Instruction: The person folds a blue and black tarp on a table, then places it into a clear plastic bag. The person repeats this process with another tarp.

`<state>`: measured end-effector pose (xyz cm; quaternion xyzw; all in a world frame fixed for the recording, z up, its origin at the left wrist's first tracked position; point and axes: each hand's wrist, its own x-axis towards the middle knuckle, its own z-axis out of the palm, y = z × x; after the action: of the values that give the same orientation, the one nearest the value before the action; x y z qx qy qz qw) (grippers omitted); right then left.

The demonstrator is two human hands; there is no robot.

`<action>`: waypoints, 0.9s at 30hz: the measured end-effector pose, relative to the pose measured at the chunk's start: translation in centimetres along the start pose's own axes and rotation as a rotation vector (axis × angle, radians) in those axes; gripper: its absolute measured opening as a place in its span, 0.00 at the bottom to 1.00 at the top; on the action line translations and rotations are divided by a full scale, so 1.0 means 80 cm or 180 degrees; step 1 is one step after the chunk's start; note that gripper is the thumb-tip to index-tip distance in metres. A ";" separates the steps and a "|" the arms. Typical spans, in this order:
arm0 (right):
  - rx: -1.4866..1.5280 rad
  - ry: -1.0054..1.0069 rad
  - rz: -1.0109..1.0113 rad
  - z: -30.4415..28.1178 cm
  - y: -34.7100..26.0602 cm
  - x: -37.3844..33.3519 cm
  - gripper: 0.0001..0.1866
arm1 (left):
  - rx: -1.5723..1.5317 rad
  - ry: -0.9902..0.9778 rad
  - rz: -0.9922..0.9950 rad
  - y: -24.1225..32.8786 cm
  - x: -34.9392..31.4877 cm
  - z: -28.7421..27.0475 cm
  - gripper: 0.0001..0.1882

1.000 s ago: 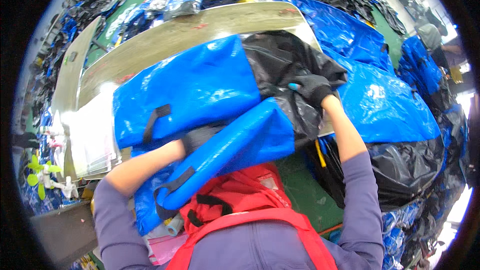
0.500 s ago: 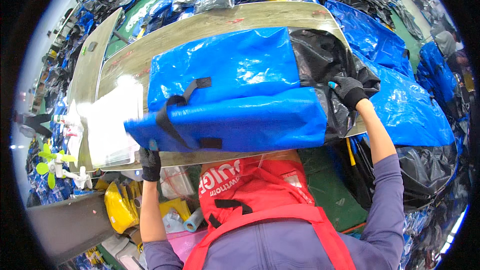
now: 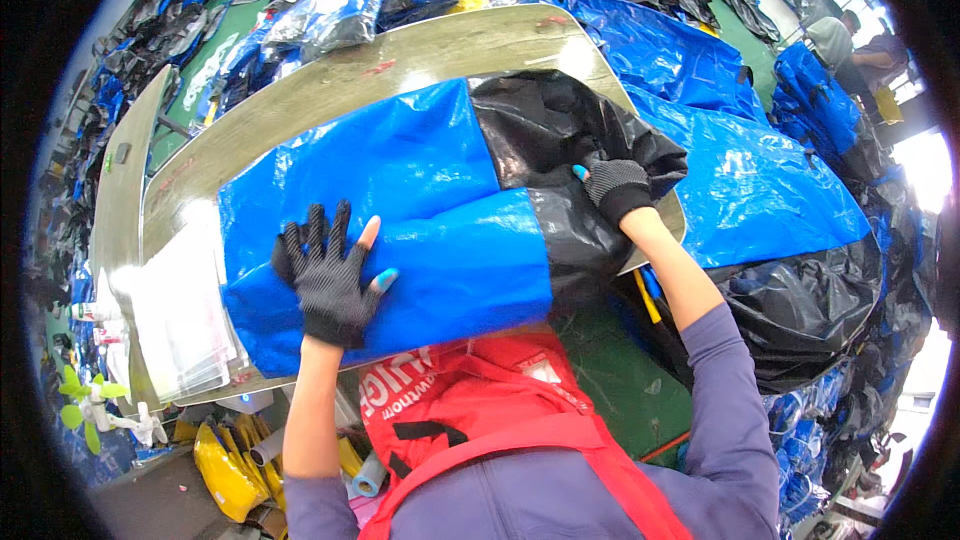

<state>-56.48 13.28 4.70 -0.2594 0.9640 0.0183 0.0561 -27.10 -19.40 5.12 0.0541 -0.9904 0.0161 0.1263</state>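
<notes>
A large blue bag (image 3: 430, 275) of shiny tarpaulin with a black end section (image 3: 535, 125) lies flattened across the table, a crease running along its length. My left hand (image 3: 330, 275), in a dark knit glove with thumb and one finger partly bare, rests on the blue part near its left end, fingers spread. At the other end my right hand (image 3: 612, 188), gloved alike, has its fingers curled into the bunched black material. Something light blue shows at each thumb tip. No strap is visible on the bag's upper face.
The wood-grain table (image 3: 450, 45) carries clear plastic sheets (image 3: 185, 305) at its left. Blue-and-black bags (image 3: 790, 185) are heaped against its right side. Wrapped bags (image 3: 340, 5) lie beyond the far edge. Yellow pieces (image 3: 225, 470) and a small green fan (image 3: 85, 405) are at lower left.
The bag's near side has come down flat, and its black straps are out of sight. My left hand has moved from the near edge onto the bag's top; my right still grips the black end.
</notes>
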 end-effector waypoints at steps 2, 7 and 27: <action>-0.0104 0.0934 -0.0439 -0.015 0.003 -0.013 0.24 | 0.0134 -0.0364 -0.0045 0.024 0.033 0.019 0.32; -0.0128 0.0859 -0.0925 0.006 -0.002 -0.002 0.44 | 0.0268 -0.1491 -0.0263 0.039 0.074 -0.006 0.33; 0.0597 0.1001 -0.1898 -0.133 -0.025 -0.065 0.21 | -0.2377 -0.1246 0.1565 0.132 0.108 0.090 0.24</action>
<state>-52.07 13.46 15.89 -0.5229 0.8401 -0.1278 -0.0666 -38.39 -10.13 0.16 -0.2283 -0.9171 -0.3214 -0.0591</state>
